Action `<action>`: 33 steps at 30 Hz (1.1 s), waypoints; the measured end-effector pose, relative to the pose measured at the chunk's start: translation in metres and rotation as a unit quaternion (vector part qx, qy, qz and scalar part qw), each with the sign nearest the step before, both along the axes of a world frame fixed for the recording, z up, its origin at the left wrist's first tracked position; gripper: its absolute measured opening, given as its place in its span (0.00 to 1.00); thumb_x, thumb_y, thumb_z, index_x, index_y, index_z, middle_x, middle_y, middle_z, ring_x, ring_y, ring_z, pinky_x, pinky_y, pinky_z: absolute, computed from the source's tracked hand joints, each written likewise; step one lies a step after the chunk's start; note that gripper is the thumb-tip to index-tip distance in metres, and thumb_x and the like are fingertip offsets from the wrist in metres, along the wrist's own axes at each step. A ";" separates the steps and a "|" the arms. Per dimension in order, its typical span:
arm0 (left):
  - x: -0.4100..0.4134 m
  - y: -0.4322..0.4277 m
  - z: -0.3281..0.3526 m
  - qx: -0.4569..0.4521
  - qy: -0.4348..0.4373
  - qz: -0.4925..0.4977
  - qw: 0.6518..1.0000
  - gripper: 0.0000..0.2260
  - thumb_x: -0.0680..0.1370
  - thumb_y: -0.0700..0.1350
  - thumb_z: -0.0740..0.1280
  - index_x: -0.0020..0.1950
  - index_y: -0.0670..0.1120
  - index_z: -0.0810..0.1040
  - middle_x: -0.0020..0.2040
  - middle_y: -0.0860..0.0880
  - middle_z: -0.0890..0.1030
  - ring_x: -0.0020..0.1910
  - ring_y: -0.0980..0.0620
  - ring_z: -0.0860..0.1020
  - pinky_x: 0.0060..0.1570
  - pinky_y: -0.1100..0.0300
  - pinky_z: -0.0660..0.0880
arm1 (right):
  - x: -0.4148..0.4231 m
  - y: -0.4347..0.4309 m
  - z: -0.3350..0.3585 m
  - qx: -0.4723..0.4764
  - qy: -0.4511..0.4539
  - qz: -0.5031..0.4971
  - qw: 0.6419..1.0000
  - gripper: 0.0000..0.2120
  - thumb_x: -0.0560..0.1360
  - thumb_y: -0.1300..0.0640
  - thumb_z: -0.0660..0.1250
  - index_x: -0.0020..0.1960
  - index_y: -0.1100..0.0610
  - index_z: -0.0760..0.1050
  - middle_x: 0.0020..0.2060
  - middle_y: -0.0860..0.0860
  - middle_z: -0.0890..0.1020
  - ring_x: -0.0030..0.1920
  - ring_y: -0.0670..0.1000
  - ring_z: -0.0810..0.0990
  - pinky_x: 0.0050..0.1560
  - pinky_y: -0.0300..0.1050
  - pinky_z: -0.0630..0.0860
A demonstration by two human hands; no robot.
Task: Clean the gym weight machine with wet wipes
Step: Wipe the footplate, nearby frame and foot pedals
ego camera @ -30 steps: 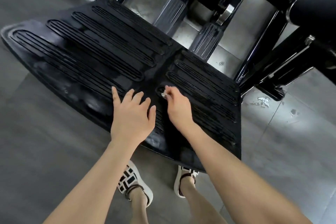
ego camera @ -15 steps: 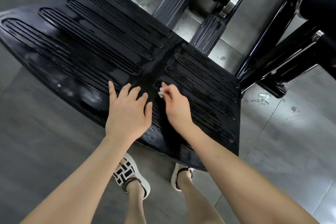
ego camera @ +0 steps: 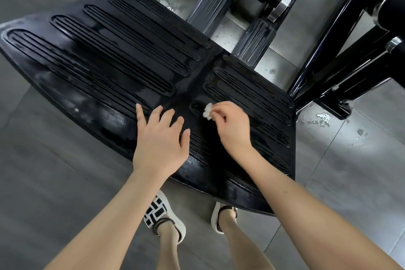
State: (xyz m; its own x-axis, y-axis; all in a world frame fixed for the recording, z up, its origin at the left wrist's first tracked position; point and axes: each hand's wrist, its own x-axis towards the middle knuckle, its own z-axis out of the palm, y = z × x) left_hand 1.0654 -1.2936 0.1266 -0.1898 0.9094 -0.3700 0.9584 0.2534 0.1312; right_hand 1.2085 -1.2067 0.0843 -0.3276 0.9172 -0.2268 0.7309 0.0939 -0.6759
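The weight machine's black ribbed footplate [ego camera: 114, 66] fills the middle of the head view, glossy and wet in patches. My right hand [ego camera: 232, 127] pinches a small crumpled white wet wipe [ego camera: 207, 111] and presses it against the end of a rib groove near the plate's centre. My left hand [ego camera: 161, 140] rests flat on the plate just left of it, fingers spread and straight. Most of the wipe is hidden inside my right fingers.
Black frame bars [ego camera: 333, 66] and two grey ribbed sleeves [ego camera: 254, 41] rise behind the plate. A black roller pad [ego camera: 394, 4] sits at the upper right. Grey floor tiles [ego camera: 350, 160] surround the machine; my sandalled feet [ego camera: 162, 215] stand under the plate's near edge.
My right hand has lifted and turned slightly, so more of the white wipe shows at its fingertips. My left hand stays flat on the plate. The camera view has shifted a little.
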 end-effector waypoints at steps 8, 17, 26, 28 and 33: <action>-0.001 0.002 0.000 -0.011 0.008 -0.007 1.000 0.21 0.77 0.55 0.54 0.58 0.46 0.81 0.58 0.45 0.79 0.63 0.41 0.72 0.70 0.35 0.51 | -0.032 0.014 -0.027 -0.168 -0.013 0.037 0.985 0.16 0.79 0.57 0.60 0.67 0.57 0.71 0.63 0.54 0.76 0.70 0.53 0.67 0.68 0.44 0.59; 0.000 0.003 0.001 -0.028 0.010 -0.016 0.999 0.23 0.77 0.56 0.53 0.60 0.46 0.79 0.60 0.45 0.78 0.64 0.41 0.71 0.70 0.36 0.50 | 0.044 -0.004 -0.026 -0.119 -0.032 0.029 0.992 0.19 0.75 0.73 0.58 0.61 0.61 0.77 0.62 0.56 0.77 0.66 0.53 0.72 0.70 0.44 0.63; -0.001 0.003 0.000 -0.020 0.021 -0.031 0.999 0.21 0.78 0.56 0.54 0.61 0.47 0.78 0.61 0.43 0.77 0.65 0.41 0.70 0.70 0.35 0.48 | 0.002 0.003 -0.038 -0.127 -0.044 0.009 0.991 0.16 0.79 0.66 0.56 0.65 0.59 0.74 0.66 0.56 0.73 0.71 0.53 0.66 0.73 0.45 0.58; -0.001 0.002 0.001 -0.032 0.025 -0.038 0.998 0.20 0.78 0.56 0.55 0.64 0.49 0.77 0.64 0.44 0.76 0.67 0.41 0.68 0.70 0.35 0.47 | 0.016 0.004 -0.037 -0.121 -0.054 0.045 0.990 0.18 0.79 0.67 0.56 0.65 0.59 0.74 0.66 0.55 0.73 0.70 0.52 0.67 0.72 0.45 0.59; 0.012 0.001 0.009 -0.063 0.053 -0.021 0.996 0.23 0.78 0.60 0.49 0.70 0.56 0.68 0.73 0.46 0.65 0.74 0.43 0.58 0.69 0.32 0.41 | 0.115 -0.025 -0.013 -0.122 -0.106 -0.006 0.987 0.18 0.77 0.71 0.57 0.63 0.61 0.75 0.64 0.56 0.75 0.68 0.51 0.70 0.69 0.34 0.59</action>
State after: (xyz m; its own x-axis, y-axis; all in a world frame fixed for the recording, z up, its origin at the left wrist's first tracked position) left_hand 1.0773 -1.2925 0.1356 -0.1970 0.8649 -0.4616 0.9752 0.2215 -0.0013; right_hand 1.3233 -1.2313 0.0713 -0.2387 0.8299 -0.5042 0.8583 -0.0626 -0.5093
